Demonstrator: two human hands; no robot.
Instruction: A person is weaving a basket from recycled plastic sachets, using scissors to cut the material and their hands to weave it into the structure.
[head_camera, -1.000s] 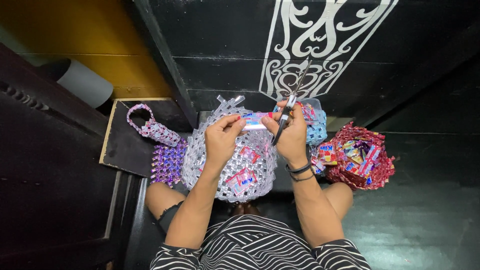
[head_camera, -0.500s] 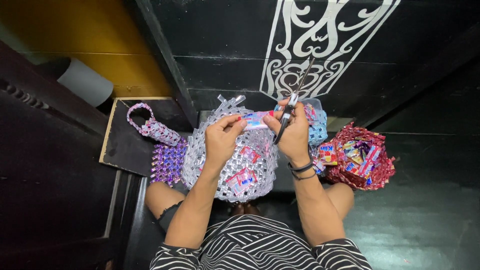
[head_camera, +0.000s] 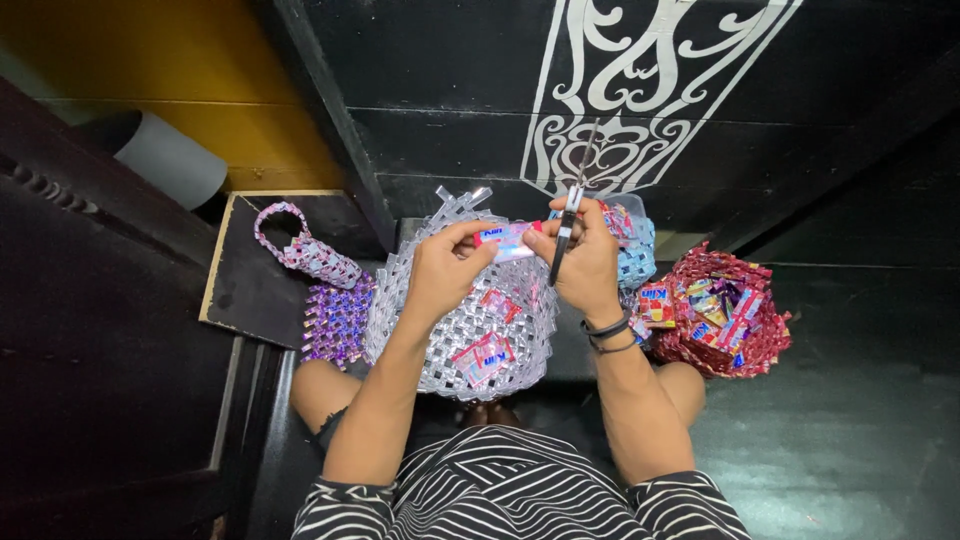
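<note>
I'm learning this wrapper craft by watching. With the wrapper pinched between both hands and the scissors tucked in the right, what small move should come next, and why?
Probably a fold or crease of the wrapper: both the left hand and the right hand pinch its ends over the silver woven basket, while the scissors point away, off the wrapper.

Partly hidden: blue woven basket (head_camera: 634, 258) behind right hand (head_camera: 583, 262), scissors (head_camera: 567, 222) handles inside that grip, pink wrapper (head_camera: 508, 238) ends under fingertips of both hands, feet beneath silver woven basket (head_camera: 470, 335); cut off by bottom edge: striped shirt (head_camera: 520, 492); wrapper print too small to tell.
</note>
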